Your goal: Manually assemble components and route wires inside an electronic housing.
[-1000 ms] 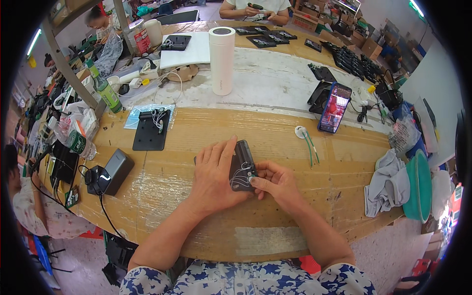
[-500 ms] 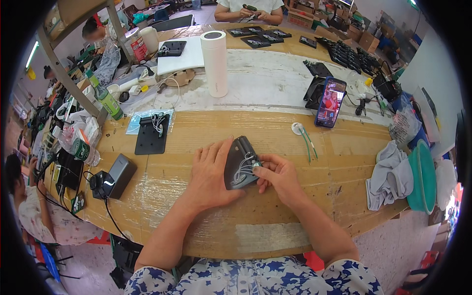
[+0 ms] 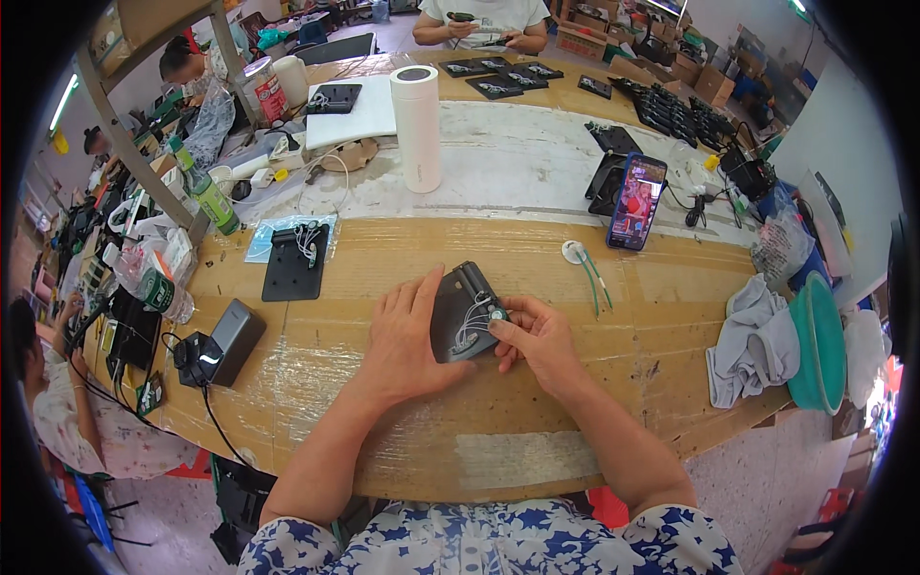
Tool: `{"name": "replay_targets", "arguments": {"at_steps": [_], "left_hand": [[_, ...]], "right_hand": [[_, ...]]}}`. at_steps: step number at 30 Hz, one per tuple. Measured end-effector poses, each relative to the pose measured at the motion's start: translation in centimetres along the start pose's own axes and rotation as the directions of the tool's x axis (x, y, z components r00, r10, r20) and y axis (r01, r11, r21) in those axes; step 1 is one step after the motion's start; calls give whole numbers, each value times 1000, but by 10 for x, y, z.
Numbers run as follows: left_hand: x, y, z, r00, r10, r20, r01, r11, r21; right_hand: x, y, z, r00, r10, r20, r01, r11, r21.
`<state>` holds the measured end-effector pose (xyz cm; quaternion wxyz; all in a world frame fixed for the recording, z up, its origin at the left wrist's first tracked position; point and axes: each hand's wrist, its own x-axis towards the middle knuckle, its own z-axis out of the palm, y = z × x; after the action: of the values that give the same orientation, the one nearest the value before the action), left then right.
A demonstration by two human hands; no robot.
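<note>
In front of me is a black plastic housing (image 3: 452, 321) with white wires looped across its inside. My left hand (image 3: 410, 324) grips it, fingers along the far left side and thumb at the near edge. At the housing's right edge, my right hand (image 3: 537, 342) pinches a small light-coloured part (image 3: 497, 315) between thumb and fingers, where the wires run together. The fingertips partly hide this part. A similar black panel (image 3: 293, 264) with wires and small boards lies to the left on a blue sheet. Right of my hands rests a white disc (image 3: 573, 252) with green wires.
A white bottle (image 3: 416, 129) and a propped phone (image 3: 636, 203) stand beyond my hands. On the left are a grey box-shaped device (image 3: 235, 343) and a plastic bottle (image 3: 161, 292). A cloth (image 3: 752, 345) and green basin (image 3: 817, 342) are at right. Across the table another person handles a tool.
My view has shifted slightly. Both hands stay on the housing, and the right fingers remain at its right edge with only a slight change in tilt.
</note>
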<state>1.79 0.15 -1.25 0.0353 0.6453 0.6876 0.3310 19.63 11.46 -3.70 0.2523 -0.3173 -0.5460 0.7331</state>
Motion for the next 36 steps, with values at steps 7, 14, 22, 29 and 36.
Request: {"name": "replay_targets", "arguments": {"at_steps": [7, 14, 22, 29, 36], "left_hand": [[-4, -8, 3, 998, -56, -33, 56, 998, 14], [-4, -14, 3, 982, -141, -129, 157, 979, 130], [-2, -13, 4, 980, -161, -118, 178, 971, 159], [-5, -18, 5, 975, -175, -138, 198, 965, 174], [-11, -15, 0, 962, -234, -139, 257, 950, 177]], "right_hand": [[0, 6, 5, 999, -51, 15, 52, 996, -75], [-3, 8, 3, 944, -293, -149, 221, 901, -373], [8, 15, -7, 951, -276, -140, 202, 897, -394], [8, 12, -3, 949, -304, -80, 234, 853, -468], [7, 16, -7, 956, -227, 187, 294, 712, -638]]}}
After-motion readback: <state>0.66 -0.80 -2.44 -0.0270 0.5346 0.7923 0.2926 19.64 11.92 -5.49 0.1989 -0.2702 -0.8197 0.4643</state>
